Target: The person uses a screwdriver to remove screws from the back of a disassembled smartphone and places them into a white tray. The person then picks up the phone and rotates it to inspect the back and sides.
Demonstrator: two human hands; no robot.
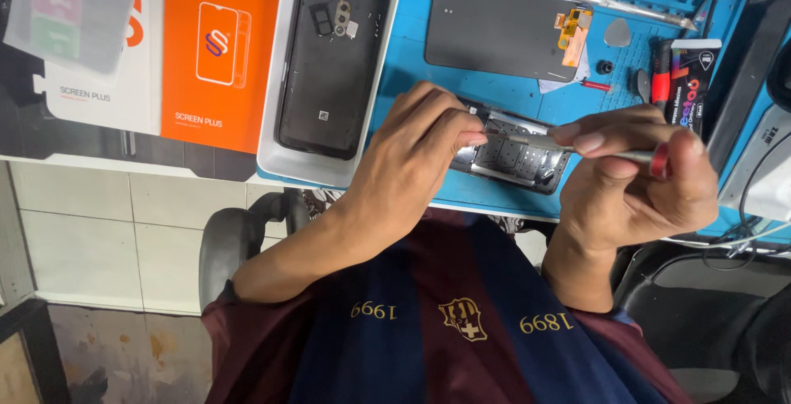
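Note:
An opened phone (pixel 521 157) with its inner metal frame exposed lies on a blue work mat (pixel 412 66) at the near edge of the bench. My left hand (pixel 412 153) rests on the phone's left end, fingers pinched together right at the tool's tip. My right hand (pixel 634 190) grips a slim screwdriver (pixel 638 157) with a silver shaft and a red end. Its tip points left onto the phone's upper part. Most of the phone's left half is hidden under my left hand.
A black phone back cover (pixel 329 66) lies in a white tray (pixel 272 124). A grey screen panel (pixel 494 29) with an orange flex cable, a grey pick (pixel 618 33), tweezers (pixel 634 9) and a black tube (pixel 688 83) lie on the mat. An orange box (pixel 218 42) sits left.

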